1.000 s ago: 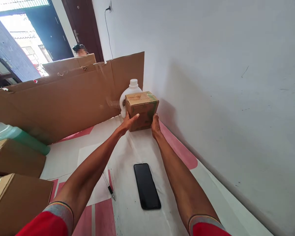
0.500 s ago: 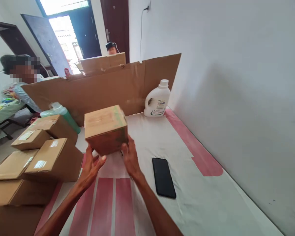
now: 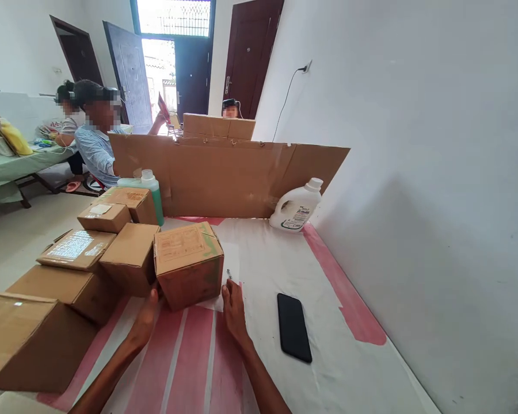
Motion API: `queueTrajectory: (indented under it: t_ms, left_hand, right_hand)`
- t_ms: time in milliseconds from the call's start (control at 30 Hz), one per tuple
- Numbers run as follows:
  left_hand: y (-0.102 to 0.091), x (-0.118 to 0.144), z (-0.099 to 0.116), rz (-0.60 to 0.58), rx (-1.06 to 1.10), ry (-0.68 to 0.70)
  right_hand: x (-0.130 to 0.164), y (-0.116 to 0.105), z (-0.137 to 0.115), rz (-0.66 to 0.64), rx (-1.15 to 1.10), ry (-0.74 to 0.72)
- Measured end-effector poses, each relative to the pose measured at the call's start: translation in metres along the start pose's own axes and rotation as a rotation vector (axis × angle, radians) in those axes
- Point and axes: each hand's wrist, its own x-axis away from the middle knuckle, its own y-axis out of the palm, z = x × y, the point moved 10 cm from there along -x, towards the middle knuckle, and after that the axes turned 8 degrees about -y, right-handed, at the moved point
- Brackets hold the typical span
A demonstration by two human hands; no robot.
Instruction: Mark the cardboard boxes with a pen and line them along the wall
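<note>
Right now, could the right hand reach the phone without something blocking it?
Probably yes. The right hand is beside the rightmost box, and the phone lies farther right, with only cloth visible between hand and phone.

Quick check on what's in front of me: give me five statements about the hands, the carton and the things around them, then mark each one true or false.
1. The carton is to the left of the phone. True.
2. The phone lies between the two hands. False: it lies to the right of the right hand.
3. Several other boxes stand to the left of the carton. True.
4. The white jug has a green cap. False: the cap of the white jug is white.
5. The left hand is nearer to the carton than to the phone. True.
</note>
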Motion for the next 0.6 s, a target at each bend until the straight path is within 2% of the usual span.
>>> queueTrajectory:
  t_ms: [100,200,333,433,500,600]
  left_hand:
    - [0.011,-0.013,-0.007,-0.006,0.028,0.025]
    - [0.025,-0.018,-0.004,-0.014,0.015,0.06]
    - [0.044,-0.027,0.006,-0.045,-0.02,0.126]
    - [0.056,-0.029,0.009,-0.054,-0.052,0.149]
    - [0.059,-0.019,0.008,-0.05,-0.069,0.151]
    - [0.055,0.019,0.011,-0.007,-0.245,0.204]
  right_hand:
    - [-0.019,-0.018,0.007,0.011,0.039,0.026]
    - [-0.034,-0.031,0.003,-0.012,0.008,0.048]
    - [-0.029,-0.016,-0.013,-0.124,-0.113,0.054]
    - [-0.013,0.001,-0.023,-0.13,-0.171,0.054]
    - [-0.003,0.004,-0.026,-0.095,-0.182,0.062]
    - [0.007,-0.003,-0.021,-0.057,-0.262,0.14]
